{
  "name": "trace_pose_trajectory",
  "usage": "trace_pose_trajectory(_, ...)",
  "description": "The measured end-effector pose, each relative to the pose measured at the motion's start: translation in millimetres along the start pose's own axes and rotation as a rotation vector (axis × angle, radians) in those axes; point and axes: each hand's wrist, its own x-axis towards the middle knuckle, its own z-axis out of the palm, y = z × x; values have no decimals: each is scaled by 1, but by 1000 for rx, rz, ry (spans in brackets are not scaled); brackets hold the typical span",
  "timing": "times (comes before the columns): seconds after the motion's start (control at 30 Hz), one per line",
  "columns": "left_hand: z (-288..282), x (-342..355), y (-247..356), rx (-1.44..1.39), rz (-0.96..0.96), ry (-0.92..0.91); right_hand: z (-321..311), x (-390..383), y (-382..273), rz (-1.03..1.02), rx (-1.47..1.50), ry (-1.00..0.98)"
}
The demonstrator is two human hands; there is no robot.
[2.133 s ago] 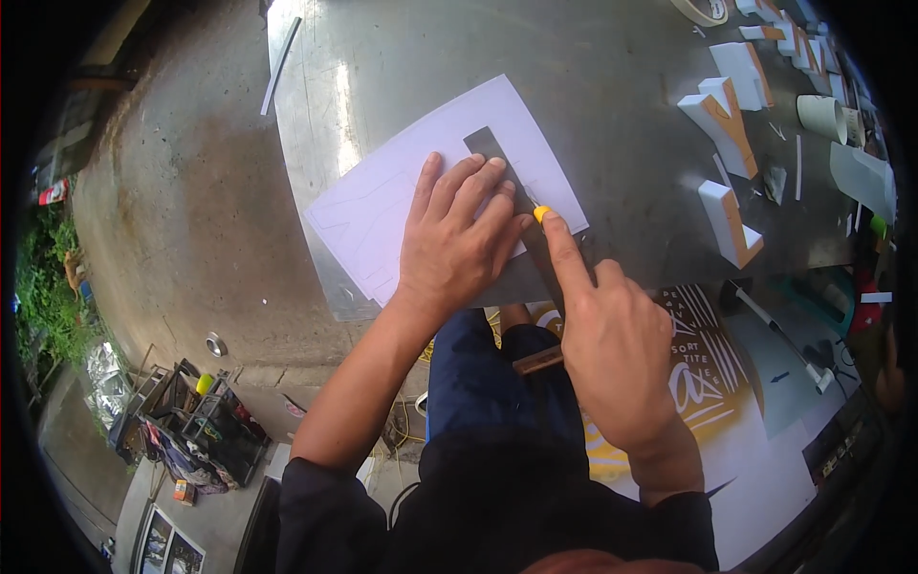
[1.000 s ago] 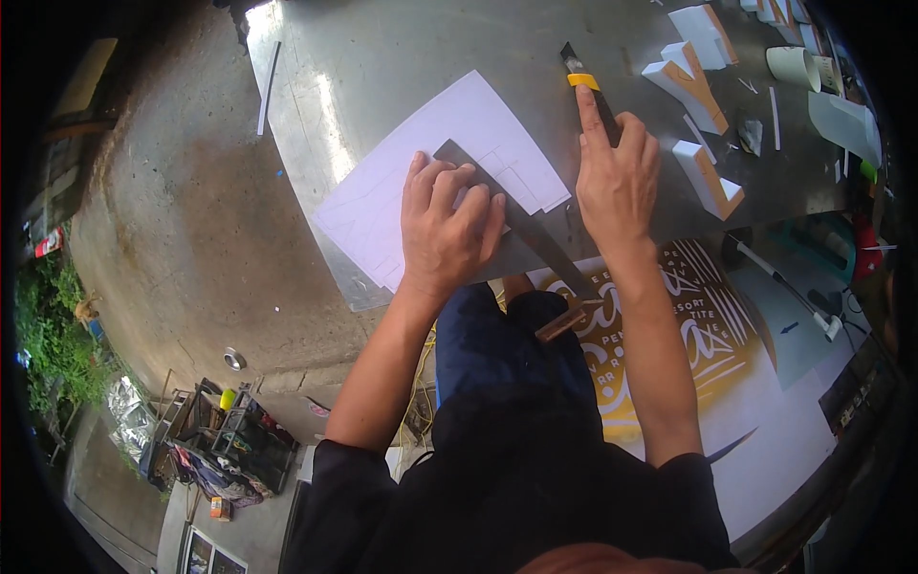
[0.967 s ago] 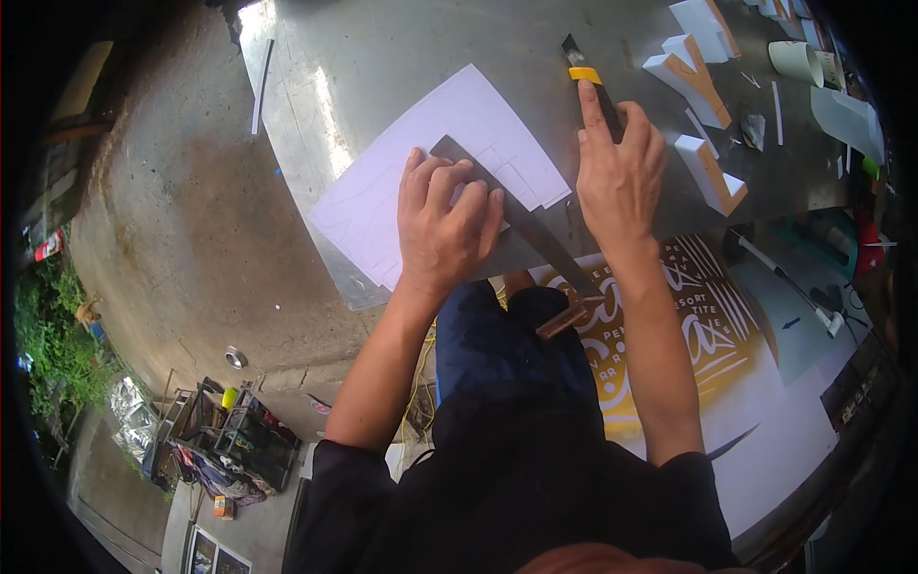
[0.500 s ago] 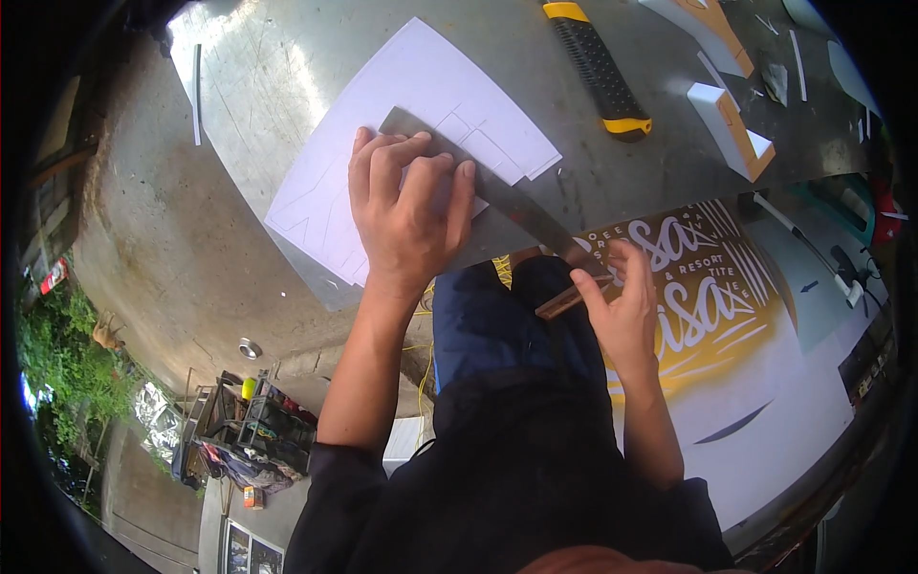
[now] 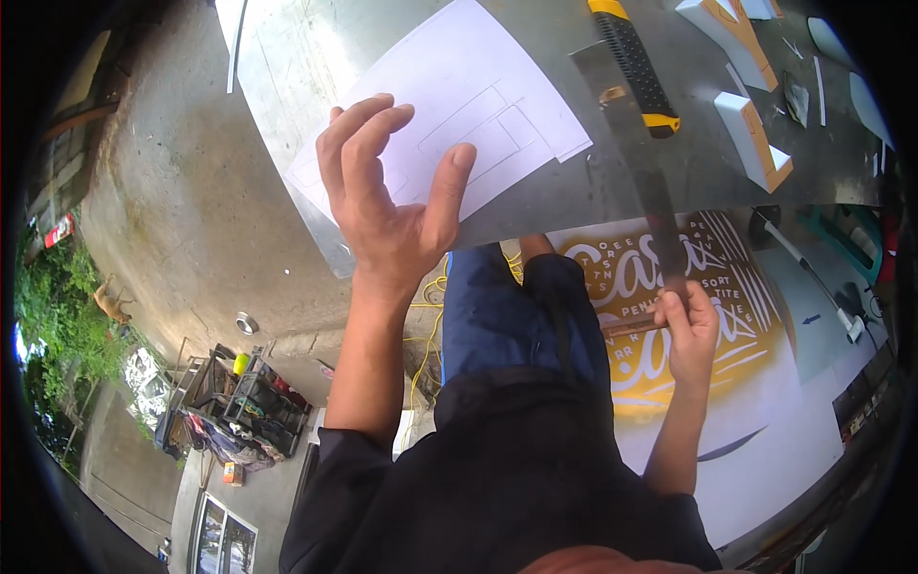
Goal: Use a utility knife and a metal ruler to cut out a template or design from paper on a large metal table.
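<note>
A white sheet [image 5: 516,91] with thin drawn lines and a cut notch lies on the grey metal table [image 5: 631,172]. Over its near left part is my left hand [image 5: 392,182], fingers spread and curved, holding nothing. Off to the right, my right hand [image 5: 690,320] pinches a try square near its corner. The square's dark metal blade [image 5: 641,163] points away over the table, apart from the sheet, its far end beside a black-and-yellow tool with a dotted grip [image 5: 633,57]. Its wooden stock [image 5: 631,328] sticks out leftward from my fingers.
White cut pieces with brown faces [image 5: 755,139] and thin offcut strips [image 5: 819,91] lie at the table's far right. Below the table edge is a yellow-and-white printed sheet [image 5: 650,373]. A yellow cord [image 5: 432,297] runs on the ground; a dog [image 5: 112,301] stands far left.
The try square has been lifted away from the sheet and swung right in my right hand. My left hand has let go of the blade and spread its fingers.
</note>
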Motion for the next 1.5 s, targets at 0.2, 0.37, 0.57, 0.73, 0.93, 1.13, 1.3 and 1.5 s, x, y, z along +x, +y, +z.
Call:
trace_pose_trajectory(0.2, -34, -46, -15, 313, -242, -47, -25, 2, -21, -52, 1, 80)
trace_pose_trajectory(0.37, -51, -59, -31, 565, -330, -278, -24, 5, -25, -59, -18, 76)
trace_pose_trajectory(0.57, -66, -40, -61, 423, -305, -240, -11, 7, -19, -39, -10, -17)
trace_pose_trajectory(0.73, -85, -25, -47, 432, -550, -301, 3, 4, -20, -28, -56, -22)
trace_pose_trajectory(0.93, -106, -34, -60, 103, -876, -330, 1, 3, -8, -19, -8, -12)
trace_pose_trajectory(1.13, -114, -64, -67, -551, -989, -202, -9, 5, 0, -26, -3, 65)
trace_pose_trajectory(1.3, -123, -73, -65, -703, -984, -191, -6, 10, 1, -29, -1, 97)
trace_pose_trajectory(1.5, -135, -70, -61, -688, -975, -205, 5, 16, -1, -33, -20, 92)
